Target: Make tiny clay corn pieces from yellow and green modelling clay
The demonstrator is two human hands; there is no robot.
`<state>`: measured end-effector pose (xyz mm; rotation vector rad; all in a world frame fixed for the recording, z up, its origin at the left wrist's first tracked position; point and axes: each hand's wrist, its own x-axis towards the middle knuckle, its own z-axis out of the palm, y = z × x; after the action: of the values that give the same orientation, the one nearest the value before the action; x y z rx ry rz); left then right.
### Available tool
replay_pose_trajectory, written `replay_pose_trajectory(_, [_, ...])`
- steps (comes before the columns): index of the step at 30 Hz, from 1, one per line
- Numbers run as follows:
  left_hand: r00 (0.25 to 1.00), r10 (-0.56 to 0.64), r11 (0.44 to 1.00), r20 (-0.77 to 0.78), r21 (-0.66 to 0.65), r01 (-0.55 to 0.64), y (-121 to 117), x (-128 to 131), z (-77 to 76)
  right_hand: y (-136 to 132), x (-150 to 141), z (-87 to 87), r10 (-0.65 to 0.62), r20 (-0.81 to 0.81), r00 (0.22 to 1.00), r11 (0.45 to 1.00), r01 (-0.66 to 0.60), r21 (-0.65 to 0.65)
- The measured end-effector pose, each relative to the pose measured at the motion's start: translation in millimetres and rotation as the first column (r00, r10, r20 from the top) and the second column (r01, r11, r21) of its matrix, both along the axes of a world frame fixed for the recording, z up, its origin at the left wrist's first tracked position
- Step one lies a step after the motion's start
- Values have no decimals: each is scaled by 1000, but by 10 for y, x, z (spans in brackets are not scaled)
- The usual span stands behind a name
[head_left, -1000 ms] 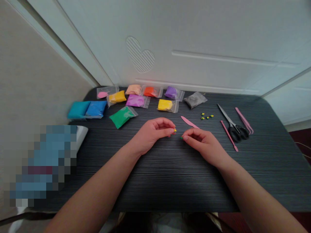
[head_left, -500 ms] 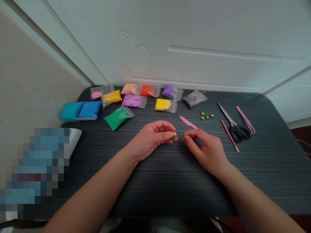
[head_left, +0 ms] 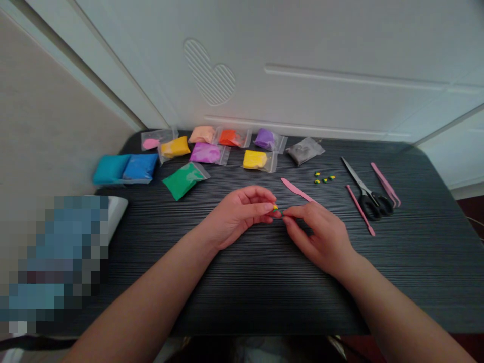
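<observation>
Between the thumb and fingers of my left hand [head_left: 247, 214] is a tiny yellow-and-green clay piece [head_left: 275, 207]. My right hand [head_left: 319, 234] pinches a very small bit of green clay [head_left: 282, 214] at its fingertips, close beside that piece; whether the two touch I cannot tell. Behind my right hand lies a pink plastic clay knife [head_left: 297, 188], its near end hidden by the fingers. Several similar yellow-and-green clay pieces [head_left: 324, 180] sit on the dark table beyond the hand.
Black-handled scissors [head_left: 366, 194], a thin pink tool [head_left: 360, 210] and pink tweezers [head_left: 384, 184] lie on the right. Along the back are several clay bags, among them green [head_left: 184, 181], yellow [head_left: 255, 160] and blue [head_left: 139, 168]. A blurred-out object [head_left: 68, 242] occupies the left edge.
My right hand has come leftward, bringing its fingertips and the green bit close to the piece in my left hand. The view has shifted slightly.
</observation>
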<state>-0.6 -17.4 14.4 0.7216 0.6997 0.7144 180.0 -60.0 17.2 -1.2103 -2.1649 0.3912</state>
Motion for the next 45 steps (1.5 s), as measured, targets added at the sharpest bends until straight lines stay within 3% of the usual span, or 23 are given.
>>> replay_pose_trajectory(6, [999, -36, 999, 24, 18, 36, -16, -9, 23, 7, 17, 53, 61, -93, 994, 995, -68, -71])
replay_pose_trajectory(10, [998, -58, 997, 10, 46, 57, -25, -13, 22, -12, 38, 96, 29, -118, 993, 996, -39, -80])
replay_pose_trajectory(20, [979, -123, 967, -163, 202, 155, -57, -6, 27, -22, 36, 128, 68, -176, 982, 989, -89, -118])
replay_pose_trajectory(45, [953, -233, 925, -195, 258, 279, -49, -40, 63, -21, 39, 159, 141, -161, 977, 968, -170, -183])
